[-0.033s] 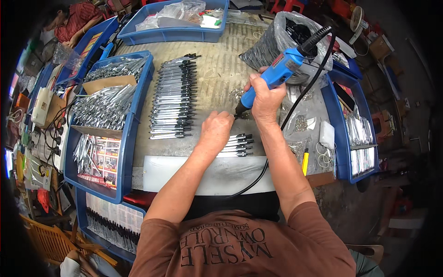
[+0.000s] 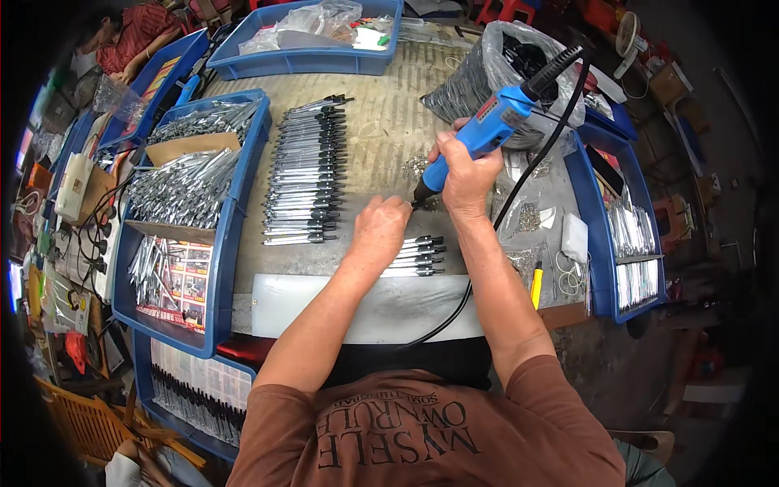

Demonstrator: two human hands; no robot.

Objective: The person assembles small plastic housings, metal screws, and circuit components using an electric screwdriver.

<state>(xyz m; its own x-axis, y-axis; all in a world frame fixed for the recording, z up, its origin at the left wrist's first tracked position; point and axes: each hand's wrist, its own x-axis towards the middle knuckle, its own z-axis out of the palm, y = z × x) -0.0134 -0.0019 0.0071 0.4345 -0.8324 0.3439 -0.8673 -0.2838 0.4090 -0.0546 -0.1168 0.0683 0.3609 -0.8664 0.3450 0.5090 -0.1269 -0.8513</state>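
My right hand (image 2: 471, 174) is wrapped round a blue electric screwdriver (image 2: 479, 134), tilted with its black nose down to the left and its cable running off the top. Close against that nose, the fingers of my left hand (image 2: 381, 223) are pinched together low over the table; what they hold is hidden under them. Below my left hand lie several silver rods with black ends (image 2: 418, 258), side by side. Farther left, a long row of similar silver and black rods (image 2: 307, 174) covers part of the worn table (image 2: 381, 97).
Blue trays of silver rods (image 2: 243, 219) stand at the left, and another blue tray (image 2: 592, 219) at the right. A plastic bag of black parts (image 2: 479, 81) sits beyond the screwdriver. Small metal parts (image 2: 529, 217) and a yellow-handled tool (image 2: 536, 286) lie right of my arm. The black cable (image 2: 519, 191) loops past my wrist.
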